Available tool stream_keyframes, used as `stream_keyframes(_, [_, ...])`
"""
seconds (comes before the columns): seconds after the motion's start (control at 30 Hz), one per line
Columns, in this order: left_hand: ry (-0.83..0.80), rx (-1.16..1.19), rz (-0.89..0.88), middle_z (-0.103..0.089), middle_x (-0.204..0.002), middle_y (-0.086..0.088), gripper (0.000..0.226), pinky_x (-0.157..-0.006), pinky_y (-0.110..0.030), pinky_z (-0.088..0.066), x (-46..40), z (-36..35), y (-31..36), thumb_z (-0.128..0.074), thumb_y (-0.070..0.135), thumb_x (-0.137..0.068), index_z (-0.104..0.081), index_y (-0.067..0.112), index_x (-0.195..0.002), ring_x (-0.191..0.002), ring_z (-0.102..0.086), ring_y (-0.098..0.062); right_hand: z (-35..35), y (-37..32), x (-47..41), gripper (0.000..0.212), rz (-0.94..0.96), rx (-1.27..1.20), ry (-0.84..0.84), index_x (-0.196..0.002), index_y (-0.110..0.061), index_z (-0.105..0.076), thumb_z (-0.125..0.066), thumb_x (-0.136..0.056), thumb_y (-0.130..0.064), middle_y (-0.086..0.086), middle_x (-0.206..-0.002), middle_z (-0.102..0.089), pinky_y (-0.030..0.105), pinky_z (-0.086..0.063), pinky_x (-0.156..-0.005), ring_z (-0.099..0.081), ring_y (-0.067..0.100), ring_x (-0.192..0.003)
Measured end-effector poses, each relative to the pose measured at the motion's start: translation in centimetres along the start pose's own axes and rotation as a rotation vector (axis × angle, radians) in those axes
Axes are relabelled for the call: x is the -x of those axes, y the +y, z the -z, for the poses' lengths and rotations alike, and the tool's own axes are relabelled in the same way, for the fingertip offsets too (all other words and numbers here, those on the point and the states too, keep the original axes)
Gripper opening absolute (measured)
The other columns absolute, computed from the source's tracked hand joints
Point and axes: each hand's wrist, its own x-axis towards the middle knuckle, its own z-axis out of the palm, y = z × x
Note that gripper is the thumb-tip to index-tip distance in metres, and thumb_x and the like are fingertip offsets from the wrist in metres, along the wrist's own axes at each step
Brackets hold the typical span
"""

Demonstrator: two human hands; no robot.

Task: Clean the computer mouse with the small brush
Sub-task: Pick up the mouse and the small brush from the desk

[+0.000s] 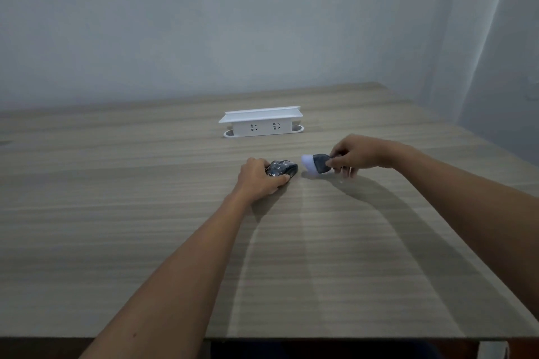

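Both forearms reach out from the near edge of the worktop (116, 213) toward its middle. Left hand (258, 176) lies palm down, fingers and thumb curled round the near end of the computer mouse (284, 169), gripping it against the surface. Mouse is dark and glossy and sits on the worktop roughly midway between the near and far edges, a little right of centre. Right hand (354, 154) is held just above the surface, wrist slightly raised, thumb and forefinger pinching the handle of the small brush (316, 165); the other fingers curl under. Brush has a dark body with pale bristles pointing left toward the mouse; the bristle tip is just beside the mouse's far-right end; touching or apart, cannot tell. Brush looks tilted down to the left.

White power strip (261, 123) stands near the far edge, behind both hands and well apart from them. Wide bare wood lies left of the left arm out to the left edge, and between the arms down to the near edge. Right edge runs diagonally close past the right forearm. Wall sits directly behind the far edge.
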Motion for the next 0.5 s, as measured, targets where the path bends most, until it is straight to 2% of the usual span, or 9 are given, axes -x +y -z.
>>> stream_keyframes(0.13, [-0.071, 0.053, -0.041, -0.077, -0.098, -0.019, 0.037, -0.08, -0.04, -0.054, -0.5, 0.2, -0.8, -0.081, 0.031, -0.08, -0.076, 0.003, -0.104, -0.091, -0.07, -0.033, -0.5, -0.3, -0.5, 0.018, 0.098, -0.078, 0.14, -0.101, 0.003, -0.073, -0.067, -0.096, -0.014, 0.017, -0.082, -0.074, 0.024, -0.056, -0.055, -0.067, 0.02, -0.06])
stream_keyframes(0.27, [-0.119, 0.134, -0.033, -0.079, -0.103, -0.014, 0.04, -0.094, -0.046, -0.057, -0.8, 0.2, -1.4, -0.083, 0.029, -0.079, -0.075, 0.007, -0.112, -0.101, -0.073, -0.031, -1.3, -0.2, -0.6, 0.022, 0.146, -0.264, 0.253, -0.101, 0.01, -0.068, -0.071, -0.094, -0.011, 0.028, -0.088, -0.074, 0.028, -0.059, -0.059, -0.07, 0.03, -0.07])
stream_keyframes(0.4, [-0.134, 0.173, -0.039, -0.078, -0.107, -0.01, 0.044, -0.099, -0.048, -0.055, -0.8, 0.2, -1.8, -0.084, 0.028, -0.078, -0.074, 0.009, -0.116, -0.104, -0.073, -0.028, -2.0, -0.8, -1.0, 0.025, 0.17, -0.363, 0.336, -0.098, 0.011, -0.067, -0.068, -0.096, -0.014, 0.026, -0.085, -0.072, 0.032, -0.059, -0.062, -0.067, 0.026, -0.064])
stream_keyframes(0.5, [-0.162, 0.177, -0.055, -0.079, -0.106, -0.007, 0.043, -0.1, -0.046, -0.056, -0.9, 0.4, -2.0, -0.084, 0.028, -0.079, -0.075, 0.012, -0.117, -0.103, -0.074, -0.025, -2.3, -1.8, -1.4, 0.024, 0.201, -0.389, 0.378, -0.095, 0.01, -0.067, -0.065, -0.098, -0.014, 0.022, -0.079, -0.071, 0.033, -0.056, -0.057, -0.063, 0.022, -0.055])
